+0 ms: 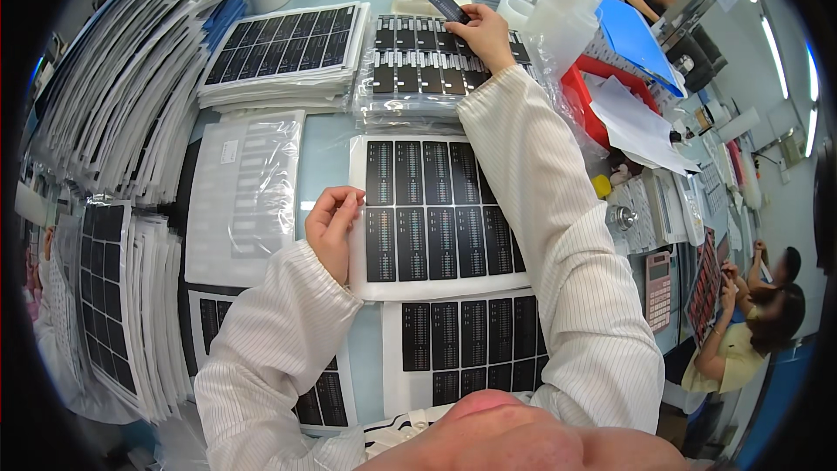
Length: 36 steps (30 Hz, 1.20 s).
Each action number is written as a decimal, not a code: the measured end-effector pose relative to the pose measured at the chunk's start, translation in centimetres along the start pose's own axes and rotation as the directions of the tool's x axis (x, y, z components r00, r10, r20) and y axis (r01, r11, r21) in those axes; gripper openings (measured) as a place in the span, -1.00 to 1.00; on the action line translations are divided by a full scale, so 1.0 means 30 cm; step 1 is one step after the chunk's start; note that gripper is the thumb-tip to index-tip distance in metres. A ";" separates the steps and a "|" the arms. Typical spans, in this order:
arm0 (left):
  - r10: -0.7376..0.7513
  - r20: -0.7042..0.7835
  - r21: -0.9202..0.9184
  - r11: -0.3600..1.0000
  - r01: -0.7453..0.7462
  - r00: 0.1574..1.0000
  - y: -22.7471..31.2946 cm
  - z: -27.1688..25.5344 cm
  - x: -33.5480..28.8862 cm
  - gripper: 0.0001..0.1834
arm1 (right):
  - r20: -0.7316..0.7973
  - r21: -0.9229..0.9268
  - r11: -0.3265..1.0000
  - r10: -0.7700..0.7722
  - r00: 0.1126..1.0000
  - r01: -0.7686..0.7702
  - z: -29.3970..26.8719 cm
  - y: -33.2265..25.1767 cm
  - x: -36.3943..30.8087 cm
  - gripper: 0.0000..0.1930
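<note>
My right hand (485,35) pinches a small dark rectangular panel (443,2) between thumb and fingers. It is over the far part of a plastic-wrapped stack of black-and-white pieces (410,80). Nearer me lies a white sheet with rows of black rectangular panels (425,244), partly covered by my right sleeve. My left hand (331,231) is closed at this sheet's left edge, thumb and fingertips together. What those fingertips hold, if anything, is too small to make out. Another sheet of black panels (445,336) lies below, close to my body.
A pile of panel sheets (279,48) and a pale plastic-covered sheet (240,201) lie to the left, beside tall stacks of sheets (122,78). On the right are a clear plastic roll (571,0), a red bin (580,105) and a pink calculator (658,292). Other people sit farther right.
</note>
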State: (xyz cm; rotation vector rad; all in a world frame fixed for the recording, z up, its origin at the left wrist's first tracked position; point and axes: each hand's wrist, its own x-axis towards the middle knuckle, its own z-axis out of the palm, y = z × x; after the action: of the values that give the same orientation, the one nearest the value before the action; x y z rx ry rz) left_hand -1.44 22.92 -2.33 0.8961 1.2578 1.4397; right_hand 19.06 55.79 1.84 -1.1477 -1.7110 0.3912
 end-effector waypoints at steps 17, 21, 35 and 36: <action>-0.023 0.037 -0.002 1.000 0.023 0.999 -0.008 0.005 -0.007 -0.88 | -0.364 -0.064 0.997 -0.060 0.930 0.040 -0.015 -0.059 0.041 -0.52; 0.028 0.062 -0.012 1.000 -0.028 0.998 -0.005 0.009 0.000 -0.89 | -0.440 -0.177 0.984 -0.048 0.897 -0.034 -0.064 -0.073 0.103 -0.49; -0.003 0.050 0.044 0.999 0.000 0.999 0.001 0.000 0.000 -0.87 | 0.015 -0.048 0.998 0.032 0.999 -0.031 -0.075 -0.041 -0.011 -0.57; 0.022 0.057 0.037 0.999 -0.024 0.998 0.023 -0.006 0.013 -0.87 | 0.090 -0.068 0.996 0.064 0.994 -0.058 -0.075 -0.046 -0.020 -0.46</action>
State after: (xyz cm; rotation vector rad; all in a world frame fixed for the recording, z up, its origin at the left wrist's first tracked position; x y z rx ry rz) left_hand -1.84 23.26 -1.72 0.9732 1.2393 1.4031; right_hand 20.32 54.05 3.47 -1.2491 -1.7831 0.4349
